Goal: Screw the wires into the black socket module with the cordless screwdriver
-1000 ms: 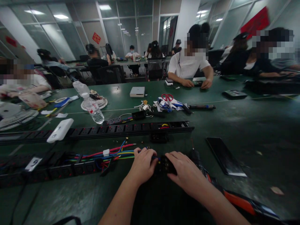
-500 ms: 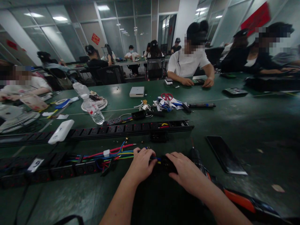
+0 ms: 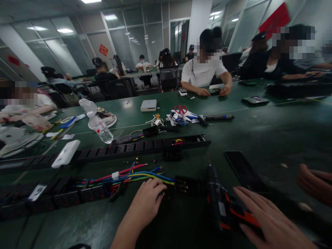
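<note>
My left hand (image 3: 147,204) rests on the green table (image 3: 272,131) with its fingers curled, just below the ends of a bundle of coloured wires (image 3: 140,174). The wires run from a black socket strip (image 3: 64,195) at the left. A small black socket module (image 3: 188,185) lies free beside the wire ends, right of my left hand. My right hand (image 3: 267,221) is spread flat with fingers apart over the orange grip of a black electric screwdriver (image 3: 216,193), holding nothing.
A long black power strip (image 3: 129,150) crosses the table, with a white device (image 3: 66,154) on it. A dark phone (image 3: 241,167), water bottle (image 3: 100,126), scissors (image 3: 181,110) and white box (image 3: 148,105) lie beyond. Another person's hand (image 3: 313,185) enters at the right; people sit around.
Both hands have let go of the socket module. My right hand moved right and down over the screwdriver; my left hand dropped below the wire ends. The view shifted slightly.
</note>
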`<action>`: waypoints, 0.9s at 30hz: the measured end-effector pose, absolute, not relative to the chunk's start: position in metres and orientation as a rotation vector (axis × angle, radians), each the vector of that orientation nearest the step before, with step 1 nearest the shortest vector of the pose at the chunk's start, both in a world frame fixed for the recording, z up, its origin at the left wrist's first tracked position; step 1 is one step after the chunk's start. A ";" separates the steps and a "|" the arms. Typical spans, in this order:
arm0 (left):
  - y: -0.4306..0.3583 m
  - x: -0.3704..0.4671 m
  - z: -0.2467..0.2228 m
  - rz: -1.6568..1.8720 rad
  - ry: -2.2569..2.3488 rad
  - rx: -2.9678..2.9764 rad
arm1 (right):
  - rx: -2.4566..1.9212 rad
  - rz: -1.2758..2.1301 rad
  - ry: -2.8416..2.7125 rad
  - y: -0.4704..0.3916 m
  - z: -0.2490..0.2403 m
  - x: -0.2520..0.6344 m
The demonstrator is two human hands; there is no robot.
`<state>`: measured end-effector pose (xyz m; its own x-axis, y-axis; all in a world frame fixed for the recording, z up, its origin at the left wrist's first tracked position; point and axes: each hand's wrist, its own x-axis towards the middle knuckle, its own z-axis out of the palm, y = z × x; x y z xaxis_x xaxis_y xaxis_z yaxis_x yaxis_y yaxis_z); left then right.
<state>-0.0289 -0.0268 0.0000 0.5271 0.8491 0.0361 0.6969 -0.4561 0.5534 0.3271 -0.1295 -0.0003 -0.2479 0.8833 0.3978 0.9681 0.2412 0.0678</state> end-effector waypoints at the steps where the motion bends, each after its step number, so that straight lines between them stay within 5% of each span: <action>1: -0.028 -0.028 -0.006 0.417 1.258 2.274 | -1.708 -0.539 -2.282 -0.136 -0.007 0.334; 4: -0.029 -0.028 -0.020 0.416 1.242 2.198 | -1.693 -0.540 -2.405 -0.141 -0.022 0.339; 9: -0.025 -0.034 -0.024 0.518 1.176 2.098 | -2.171 -0.003 -2.385 -0.124 -0.033 0.322; 18: -0.025 -0.037 -0.022 0.793 1.106 1.720 | -2.354 0.099 -2.397 -0.112 -0.018 0.294; 27: -0.025 -0.040 -0.028 0.949 1.023 1.474 | -1.855 0.651 -1.781 -0.141 0.007 0.325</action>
<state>-0.0401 -0.0245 -0.0284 0.3180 0.9473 0.0381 0.1096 -0.0766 0.9910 0.3247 -0.1412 0.0067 0.0383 0.9992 -0.0076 0.7687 -0.0343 -0.6387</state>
